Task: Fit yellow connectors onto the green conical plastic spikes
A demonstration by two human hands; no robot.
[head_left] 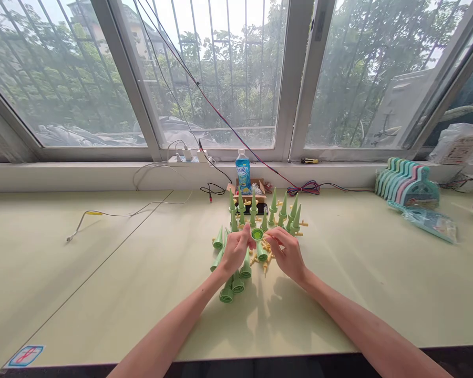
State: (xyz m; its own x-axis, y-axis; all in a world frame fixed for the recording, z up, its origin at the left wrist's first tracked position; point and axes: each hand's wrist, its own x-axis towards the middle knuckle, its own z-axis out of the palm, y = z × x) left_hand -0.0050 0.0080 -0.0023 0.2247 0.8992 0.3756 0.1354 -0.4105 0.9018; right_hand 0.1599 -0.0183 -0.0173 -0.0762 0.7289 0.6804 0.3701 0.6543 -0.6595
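Observation:
My left hand (236,251) holds a green plastic cone (257,234) by its rim, its open end facing me. My right hand (287,253) pinches a small yellow plastic piece (268,239) right beside that cone's mouth. Several green cones (232,283) lie on their sides on the table under my left hand. Behind my hands, several more green cones (283,209) stand upright in rows. Small yellow pieces (265,258) are scattered between my hands.
A pale green table (102,262) runs to the window sill. A drink bottle (243,176) and small box stand behind the cones. Cables and a power strip (187,156) lie at the back. Pastel plastic parts (408,181) and a clear bag (425,219) sit at right.

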